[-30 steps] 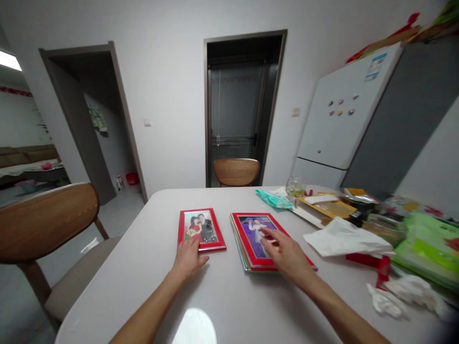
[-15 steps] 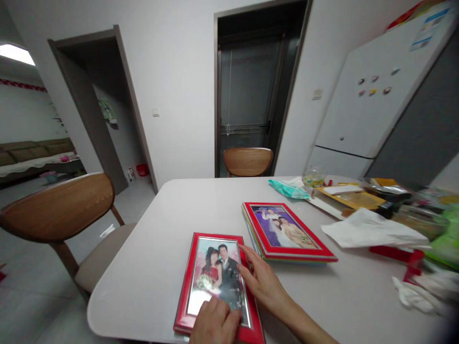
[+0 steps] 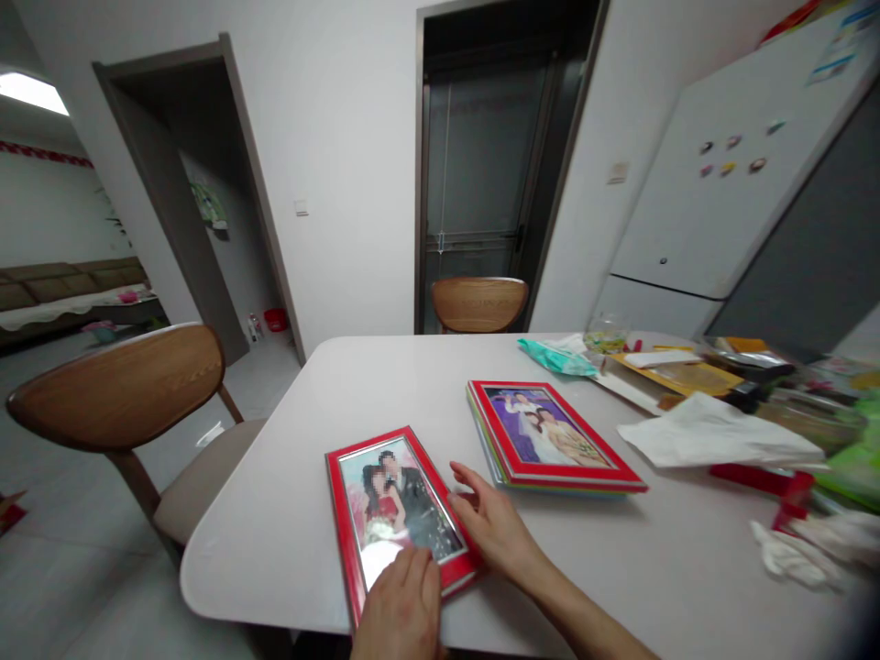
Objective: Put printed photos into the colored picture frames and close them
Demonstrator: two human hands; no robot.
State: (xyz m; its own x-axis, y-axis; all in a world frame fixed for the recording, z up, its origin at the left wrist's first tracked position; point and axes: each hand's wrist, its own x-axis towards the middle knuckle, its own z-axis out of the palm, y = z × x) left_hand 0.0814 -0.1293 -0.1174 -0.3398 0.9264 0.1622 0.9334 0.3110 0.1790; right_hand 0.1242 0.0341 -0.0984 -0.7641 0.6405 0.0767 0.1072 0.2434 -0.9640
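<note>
A red picture frame (image 3: 336, 495) with a photo of a couple lies flat on the white table, turned at an angle. My left hand (image 3: 402, 600) is over its near edge, fingers bent across the border onto the glass; the thumb is hidden. At the frame's right edge is my right hand (image 3: 491, 527), palm facing left, fingers stretched and apart, some of them at the border. To the right of the hands sits a stack of picture frames (image 3: 577, 478), the top one red with a purple wedding photo; coloured edges show below it.
On the white table (image 3: 275, 532), a teal packet (image 3: 556, 357), a glass jar (image 3: 606, 332), white paper (image 3: 715, 435) and crumpled tissues (image 3: 790, 555) crowd the right side. A wooden chair (image 3: 124, 385) stands left, another chair (image 3: 479, 304) at the far edge.
The near picture frame has turned counter-clockwise, its top edge swinging left. My right hand's upper finger has come off the border. The stack stays where it was.
</note>
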